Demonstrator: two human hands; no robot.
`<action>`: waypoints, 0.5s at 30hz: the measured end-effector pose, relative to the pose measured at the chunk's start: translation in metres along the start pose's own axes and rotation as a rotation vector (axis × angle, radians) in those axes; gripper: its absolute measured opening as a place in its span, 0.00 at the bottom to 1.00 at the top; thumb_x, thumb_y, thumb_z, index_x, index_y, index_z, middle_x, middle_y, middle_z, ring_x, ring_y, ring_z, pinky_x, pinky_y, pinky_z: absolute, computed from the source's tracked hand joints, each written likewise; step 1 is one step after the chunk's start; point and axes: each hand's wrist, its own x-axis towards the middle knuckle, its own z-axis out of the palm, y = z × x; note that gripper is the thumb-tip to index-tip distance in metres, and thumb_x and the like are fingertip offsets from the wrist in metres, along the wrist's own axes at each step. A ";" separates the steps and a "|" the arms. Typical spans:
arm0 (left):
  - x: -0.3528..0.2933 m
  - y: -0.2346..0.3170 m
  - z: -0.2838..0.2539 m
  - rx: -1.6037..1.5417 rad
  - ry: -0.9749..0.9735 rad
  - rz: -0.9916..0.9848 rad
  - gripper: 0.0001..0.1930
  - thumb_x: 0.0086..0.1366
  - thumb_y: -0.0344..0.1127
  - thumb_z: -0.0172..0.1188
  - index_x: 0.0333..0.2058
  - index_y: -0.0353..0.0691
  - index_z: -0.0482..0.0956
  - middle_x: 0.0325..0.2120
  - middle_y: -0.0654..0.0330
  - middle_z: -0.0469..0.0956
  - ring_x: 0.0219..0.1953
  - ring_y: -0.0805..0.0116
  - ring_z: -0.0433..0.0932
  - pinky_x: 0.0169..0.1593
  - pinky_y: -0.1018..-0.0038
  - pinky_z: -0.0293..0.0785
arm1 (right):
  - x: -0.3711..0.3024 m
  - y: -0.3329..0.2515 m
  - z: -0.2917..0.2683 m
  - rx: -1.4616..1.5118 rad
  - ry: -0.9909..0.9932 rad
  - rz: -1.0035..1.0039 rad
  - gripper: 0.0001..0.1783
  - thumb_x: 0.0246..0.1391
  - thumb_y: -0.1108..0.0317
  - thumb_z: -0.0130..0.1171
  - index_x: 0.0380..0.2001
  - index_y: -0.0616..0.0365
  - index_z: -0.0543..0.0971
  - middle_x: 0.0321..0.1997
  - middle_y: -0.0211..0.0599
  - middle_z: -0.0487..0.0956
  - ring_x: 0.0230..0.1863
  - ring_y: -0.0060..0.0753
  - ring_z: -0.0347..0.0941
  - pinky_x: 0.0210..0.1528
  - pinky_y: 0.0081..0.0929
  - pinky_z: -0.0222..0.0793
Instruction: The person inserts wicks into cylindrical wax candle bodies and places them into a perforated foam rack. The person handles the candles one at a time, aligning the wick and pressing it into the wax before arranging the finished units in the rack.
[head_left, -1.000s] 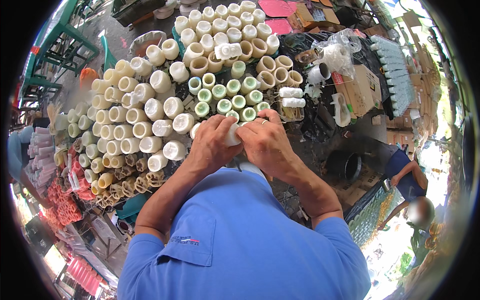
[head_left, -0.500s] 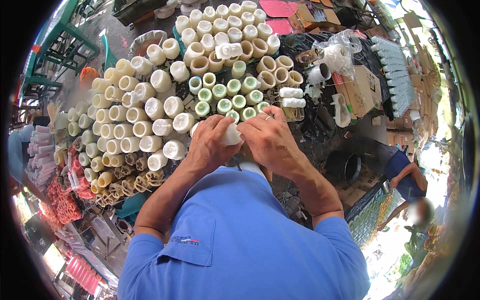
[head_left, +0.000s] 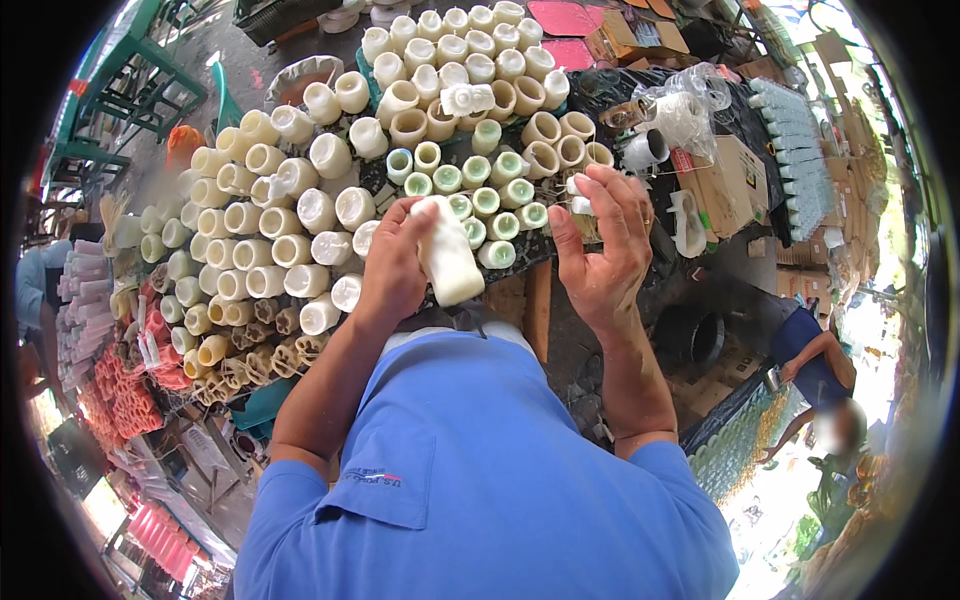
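Observation:
My left hand (head_left: 398,262) grips a white pillar candle (head_left: 449,255) with a lumpy surface, tilted above the table's near edge. To its right my right hand (head_left: 608,240) is raised with its fingers apart and nothing in it. Just beyond the held candle stand several pale green cups of wax (head_left: 485,201) with hollow tops. On the left are rows of cream wax candles (head_left: 285,252). A white candle with a moulded shape (head_left: 467,99) lies across the tops of tan hollow cylinders (head_left: 408,128) farther back. Partly behind my right fingers are small white rolls (head_left: 580,204).
A cardboard box (head_left: 728,180) and clear plastic wrap (head_left: 690,112) are at the right. Below them sits a black round container (head_left: 690,335). Another person (head_left: 815,360) works at the far right. Pink wax pieces (head_left: 120,395) and green stools (head_left: 150,80) are at the left.
The white candle, earlier between both hands, is now lifted and turned in my left hand alone. My right hand has let go, moved right and opened.

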 end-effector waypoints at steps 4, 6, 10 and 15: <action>0.031 -0.008 -0.018 -0.401 0.093 -0.089 0.19 0.83 0.46 0.50 0.52 0.33 0.74 0.43 0.45 0.83 0.44 0.51 0.86 0.47 0.57 0.89 | -0.016 -0.015 0.023 0.270 -0.141 0.111 0.14 0.59 0.71 0.74 0.48 0.60 0.86 0.55 0.46 0.84 0.55 0.48 0.82 0.56 0.37 0.79; 0.036 -0.015 -0.024 -0.402 0.053 -0.077 0.19 0.85 0.46 0.45 0.55 0.34 0.72 0.46 0.45 0.81 0.47 0.50 0.85 0.53 0.55 0.86 | -0.021 -0.029 0.036 0.330 -0.177 0.060 0.11 0.58 0.71 0.73 0.44 0.60 0.87 0.55 0.47 0.84 0.56 0.51 0.81 0.58 0.40 0.77; 0.036 -0.019 -0.024 -0.506 -0.170 -0.134 0.23 0.86 0.49 0.39 0.58 0.34 0.71 0.50 0.47 0.80 0.50 0.49 0.83 0.58 0.53 0.82 | -0.014 -0.046 0.054 0.165 -0.232 -0.095 0.08 0.55 0.71 0.72 0.39 0.61 0.88 0.54 0.49 0.84 0.57 0.56 0.79 0.61 0.46 0.75; 0.036 -0.025 -0.011 -0.380 -0.044 -0.023 0.23 0.87 0.46 0.35 0.59 0.35 0.72 0.52 0.52 0.81 0.53 0.56 0.82 0.63 0.57 0.77 | -0.003 -0.037 0.078 0.062 -0.372 -0.059 0.05 0.47 0.73 0.68 0.29 0.58 0.89 0.55 0.49 0.84 0.54 0.54 0.80 0.55 0.47 0.76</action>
